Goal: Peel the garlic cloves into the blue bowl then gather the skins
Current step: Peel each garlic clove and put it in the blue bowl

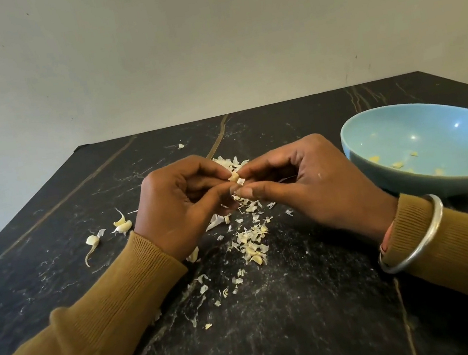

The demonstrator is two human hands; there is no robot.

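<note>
Both hands meet above the counter (pixel 308 303): left hand (pixel 182 207) and right hand (pixel 298 182) curl their fingers, pinching one garlic clove (pixel 234 177) between fingertips.

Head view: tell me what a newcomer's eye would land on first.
First, the left hand and right hand meeting at mid-table, both pinching a small garlic clove between their fingertips. Next, the blue bowl at the right edge, holding a few pale yellow bits. Then the papery skins scattered over the dark table beneath the hands and nearer the person.
</note>
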